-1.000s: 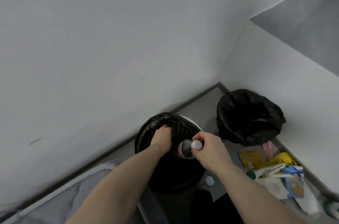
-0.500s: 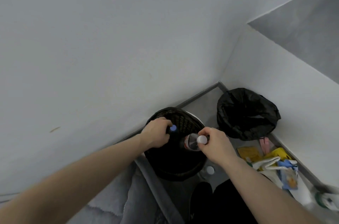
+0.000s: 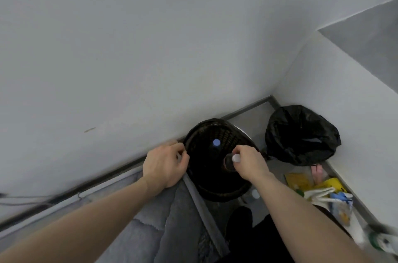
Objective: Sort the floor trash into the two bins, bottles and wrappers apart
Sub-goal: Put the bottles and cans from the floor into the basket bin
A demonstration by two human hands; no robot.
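A dark woven basket (image 3: 217, 128) stands against the wall, and a bin lined with a black bag (image 3: 301, 135) stands in the corner to its right. A bottle with a blue cap (image 3: 216, 142) is inside the basket, apart from both hands. My left hand (image 3: 165, 166) is at the basket's left rim, fingers loosely curled and holding nothing. Over the basket's right side, my right hand (image 3: 249, 163) grips the neck of a clear bottle with a white cap (image 3: 236, 157), which points down into the basket.
Wrappers lie on the floor at the right: a yellow packet (image 3: 299, 180), a pink one (image 3: 317, 171), a blue one (image 3: 342, 196). A white-capped bottle (image 3: 255, 193) sits beside the basket, a green-capped one (image 3: 377, 241) at the lower right. A grey mat (image 3: 161, 230) is underfoot.
My left hand has let go of the blue-capped bottle, which now sits in the basket, and has drawn back to the left rim. My right hand keeps the white-capped bottle over the basket.
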